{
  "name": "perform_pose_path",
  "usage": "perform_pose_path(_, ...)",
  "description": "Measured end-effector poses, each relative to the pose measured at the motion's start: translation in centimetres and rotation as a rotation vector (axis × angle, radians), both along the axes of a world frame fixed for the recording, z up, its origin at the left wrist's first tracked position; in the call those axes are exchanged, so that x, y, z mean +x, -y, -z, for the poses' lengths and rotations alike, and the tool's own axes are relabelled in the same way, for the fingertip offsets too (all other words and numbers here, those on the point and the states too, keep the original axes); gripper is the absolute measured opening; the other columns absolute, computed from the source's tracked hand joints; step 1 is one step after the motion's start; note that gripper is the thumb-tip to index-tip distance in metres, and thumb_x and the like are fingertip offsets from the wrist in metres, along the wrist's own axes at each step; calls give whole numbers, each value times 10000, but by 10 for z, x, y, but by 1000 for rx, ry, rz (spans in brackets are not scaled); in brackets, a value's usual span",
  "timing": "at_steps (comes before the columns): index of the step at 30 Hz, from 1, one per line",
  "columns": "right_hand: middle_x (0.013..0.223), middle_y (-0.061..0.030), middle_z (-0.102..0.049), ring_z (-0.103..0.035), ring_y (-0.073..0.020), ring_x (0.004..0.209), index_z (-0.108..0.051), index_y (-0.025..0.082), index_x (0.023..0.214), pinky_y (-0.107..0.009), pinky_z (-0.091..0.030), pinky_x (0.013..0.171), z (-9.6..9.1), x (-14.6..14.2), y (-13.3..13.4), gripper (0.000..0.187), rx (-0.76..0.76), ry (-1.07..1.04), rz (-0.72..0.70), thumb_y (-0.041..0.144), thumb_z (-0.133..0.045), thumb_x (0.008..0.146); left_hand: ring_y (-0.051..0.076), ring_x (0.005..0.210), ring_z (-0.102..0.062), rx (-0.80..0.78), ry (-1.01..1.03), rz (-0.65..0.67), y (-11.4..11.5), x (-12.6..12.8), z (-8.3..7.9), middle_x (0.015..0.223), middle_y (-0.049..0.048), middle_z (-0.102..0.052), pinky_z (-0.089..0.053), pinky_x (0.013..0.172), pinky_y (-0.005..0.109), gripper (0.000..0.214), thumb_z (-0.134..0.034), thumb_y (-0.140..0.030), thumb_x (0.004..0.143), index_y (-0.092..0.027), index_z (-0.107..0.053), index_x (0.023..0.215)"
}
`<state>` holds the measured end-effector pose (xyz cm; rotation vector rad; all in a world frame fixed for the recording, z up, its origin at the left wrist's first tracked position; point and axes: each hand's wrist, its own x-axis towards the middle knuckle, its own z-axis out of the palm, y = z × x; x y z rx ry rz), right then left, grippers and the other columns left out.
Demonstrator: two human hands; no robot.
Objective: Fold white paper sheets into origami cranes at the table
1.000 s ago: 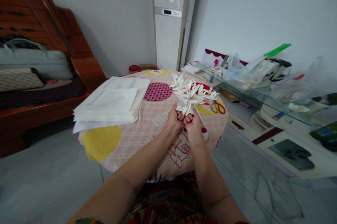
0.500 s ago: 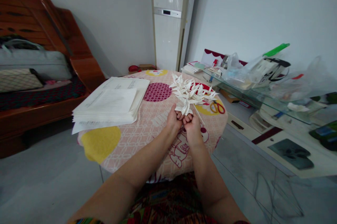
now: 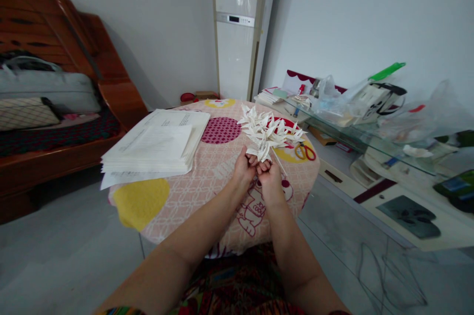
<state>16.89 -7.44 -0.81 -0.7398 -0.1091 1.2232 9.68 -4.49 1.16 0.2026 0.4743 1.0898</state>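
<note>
One white folded-paper flower [image 3: 260,149]: gripped at its near edge by the curled left hand [image 3: 243,168] and curled right hand [image 3: 271,174], neither clearly nearer. Position: straight ahead of both, before the heaped white paper flowers [image 3: 260,132] on the pink cloth-covered worktop [image 3: 187,194].

White paper flowers [image 3: 260,147] near scissors [image 3: 304,148]

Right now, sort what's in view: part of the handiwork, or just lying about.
Likely part of it:
- folded paper piece, between left hand and right hand
- folded paper cluster
- paper stack
- scissors

Apparently lying about:
- grey bag
- plastic bag
- green strip
</note>
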Motion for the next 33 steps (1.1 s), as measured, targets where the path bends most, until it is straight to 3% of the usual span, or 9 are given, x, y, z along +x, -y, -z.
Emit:
perform_pose_path(4, 419, 109, -203, -206, -67, 333, -231, 229, 595, -187, -227, 340, 1, 1, 0, 430, 17, 4, 6, 262, -345, 1008, 49, 363, -279, -46, 112, 63, 2, -2, -5, 429, -65, -293, -279, 396, 168, 546, -389, -412, 1040, -180, -369, 546)
perform_pose_path(11, 432, 111, -203, -193, -66, 334, -235, 227, 609, -175, -210, 334, 2, 2, 0, 406, 34, -10, 14, 211, -320, 1006, 46, 371, -316, -101, 96, 127, 7, -3, -15, 478, -52, -350, -301, 396, 151, 506, -347, -338, 1054, -171, -401, 579)
perform_pose_path(22, 422, 114, -192, -187, -66, 337, -218, 224, 607, -165, -233, 339, -4, 0, 2, 428, 48, -14, 31, 225, -348, 1015, 55, 391, -340, 4, 109, 145, 4, -2, -4, 492, -47, -370, -338, 420, 152, 468, -330, -282, 1051, -166, -436, 610)
perform_pose_path(26, 412, 123, -193, -206, -58, 335, -195, 228, 615, -169, -237, 347, -8, 7, 4, 479, 42, 14, 11, 336, -449, 1006, 56, 413, -394, 114, -10, 113, 2, -4, -5, 508, -36, -429, -355, 434, 149, 424, -378, -240, 1032, -161, -460, 623)
perform_pose_path(30, 399, 126, -239, -232, -57, 326, -237, 235, 618, -175, -259, 347, -10, 26, 8, 464, 11, 76, -4, 374, -474, 992, 70, 474, -522, 238, -288, 132, -2, -5, 0, 600, 9, -557, -432, 488, 169, 392, -380, -251, 1024, -142, -531, 679)
perform_pose_path(33, 393, 127, -281, -286, -68, 318, -296, 244, 638, -186, -292, 339, -11, 47, 10, 421, -105, 382, 30, 408, -517, 956, 95, 464, -551, 297, -533, 177, -4, -3, 6, 623, 35, -606, -456, 493, 208, 352, -450, -281, 998, -128, -582, 709)
